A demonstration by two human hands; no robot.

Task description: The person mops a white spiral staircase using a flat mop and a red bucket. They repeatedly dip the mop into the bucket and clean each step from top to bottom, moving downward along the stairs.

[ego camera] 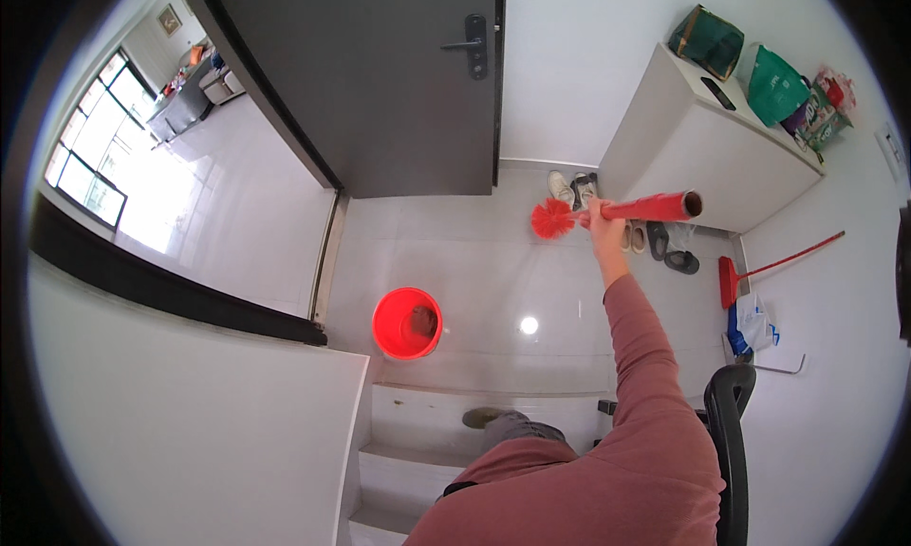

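With my right arm stretched forward, my right hand [598, 220] grips a red long-handled brush [644, 208]. Its round head of red bristles [551, 219] points left. The other end of the red tubular handle is hollow and sticks out to the right, towards the camera. To the lower left of the brush, a red plastic bucket [388, 325] stands on the tiled floor, with a brown, cloth-like thing [423, 321] inside it. My left hand is out of view.
Steps [420, 421] descend in front of me. A dark grey door [370, 83] stands beside an open doorway. Shoes [561, 186] lie by a white cabinet [733, 155] with bags on top. A red broom [727, 283] leans right; a black chair [733, 439] is beside me.
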